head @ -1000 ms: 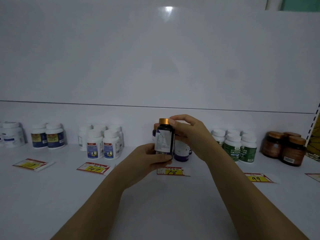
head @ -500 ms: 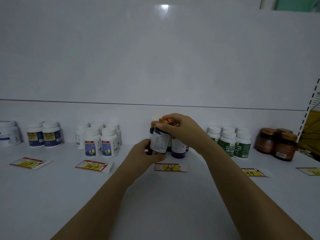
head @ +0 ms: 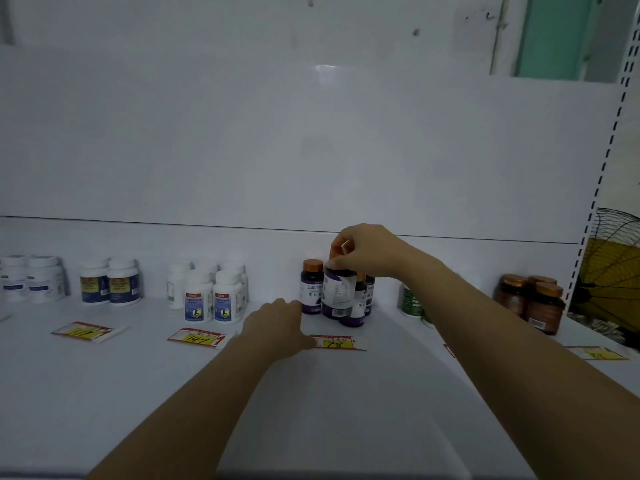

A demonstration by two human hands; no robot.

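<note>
Over to the far left of the price tag marked 78 stand the white bottles with blue labels, untouched and out of this play. Closer in, the left hand hangs low, just left of the tag. Its fingers are loose and reach forward, and it holds nothing at all.

Behind the tag and a touch left stands a copper-capped bottle, upright in its cluster. Right beside it, straight behind the tag, is the one that matters, the purple-labelled bottle. The right hand comes down over it from above, fingers curled and pinching the cap.

This looks like the set-down step, with the bottle going into the front of its group. Whether its base is fully on the shelf I cannot tell; it looks at or barely above it, and leaning slightly.

The next move calls for a straight, gentle lowering. The bottle needs squaring upright before the fingers let go, and it must not nudge its neighbours, which are packed tight and could topple.

As for the bottle, it has a dark body and a purple-and-white label. The panel of small print faces out, and one upper corner of the label seems to be peeling. The cap is mostly hidden under the fingers. Further right of the tag, the green-labelled bottles peek out behind the forearm.
</note>
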